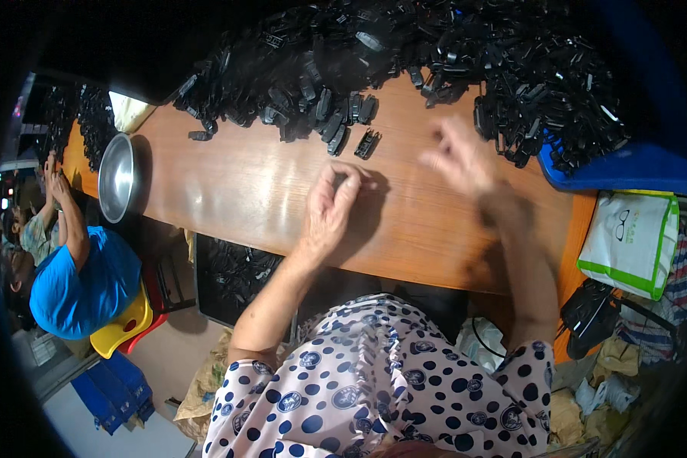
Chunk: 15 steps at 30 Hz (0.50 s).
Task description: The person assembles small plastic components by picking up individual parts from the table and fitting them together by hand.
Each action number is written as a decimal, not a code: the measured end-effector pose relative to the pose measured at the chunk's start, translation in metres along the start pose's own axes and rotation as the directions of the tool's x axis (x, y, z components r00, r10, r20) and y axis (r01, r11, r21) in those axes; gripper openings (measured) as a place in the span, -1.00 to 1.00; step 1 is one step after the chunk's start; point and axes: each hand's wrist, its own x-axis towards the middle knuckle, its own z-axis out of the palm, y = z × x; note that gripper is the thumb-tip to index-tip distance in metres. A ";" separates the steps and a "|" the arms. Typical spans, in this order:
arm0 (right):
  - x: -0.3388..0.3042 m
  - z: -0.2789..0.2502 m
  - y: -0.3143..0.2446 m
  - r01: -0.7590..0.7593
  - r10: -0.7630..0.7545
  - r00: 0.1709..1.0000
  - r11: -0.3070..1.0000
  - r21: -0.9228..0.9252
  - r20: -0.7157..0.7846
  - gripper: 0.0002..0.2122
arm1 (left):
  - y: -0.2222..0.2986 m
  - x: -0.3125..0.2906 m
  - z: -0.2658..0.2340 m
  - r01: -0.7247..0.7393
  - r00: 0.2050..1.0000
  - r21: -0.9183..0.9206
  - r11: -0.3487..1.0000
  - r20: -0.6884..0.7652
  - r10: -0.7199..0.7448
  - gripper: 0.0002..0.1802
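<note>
My left hand (pixel 331 200) is over the wooden table (pixel 229 179), its fingers curled together; what they may hold is hidden. Just beyond its fingertips lies a single black plastic clip-like part (pixel 367 143), apart from the others. My right hand (pixel 463 162) is smeared by motion above the table to the right, with thumb and fingers spread and no object visible between them. Beyond both hands, a large heap of small black plastic parts (pixel 313 84) covers the far side. More of these parts (pixel 542 84) are piled at the far right.
A metal bowl (pixel 118 179) stands at the table's left end. A blue tray (pixel 588 172) lies under the right-hand pile. Beside the right edge is a white and green bag (pixel 626 237). A dark bin of black parts (pixel 240 278) sits below the front edge. A person in blue (pixel 88 275) works at left.
</note>
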 end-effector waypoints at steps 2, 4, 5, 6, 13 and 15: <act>0.035 -0.020 0.008 0.166 -0.271 0.949 0.865 -0.473 -0.162 -0.65 | 0.003 0.020 -0.010 -0.102 0.995 0.248 0.963 0.013 0.102 -0.81; 0.063 -0.030 0.013 0.105 -0.255 0.957 0.742 -0.662 -0.135 -0.69 | 0.013 0.038 -0.008 -0.214 0.972 0.805 0.553 0.119 0.203 -0.76; 0.066 -0.030 0.023 0.098 -0.253 0.957 0.741 -0.665 -0.140 -0.69 | 0.014 0.045 -0.005 -0.221 0.971 0.803 0.553 0.126 0.205 -0.76; 0.070 -0.027 0.021 0.123 -0.254 0.962 0.738 -0.663 -0.105 -0.71 | 0.014 0.049 -0.003 -0.205 0.974 0.903 0.376 0.150 0.170 -0.75; 0.034 -0.026 0.009 0.037 -0.086 0.982 0.960 -0.278 -0.167 -0.70 | 0.004 0.043 0.000 -0.260 0.958 0.943 0.208 0.224 0.181 -0.73; 0.022 -0.024 0.010 -0.134 0.213 0.969 0.880 0.456 -0.127 -0.68 | 0.010 0.034 0.000 -0.259 0.960 0.929 0.266 0.216 0.179 -0.73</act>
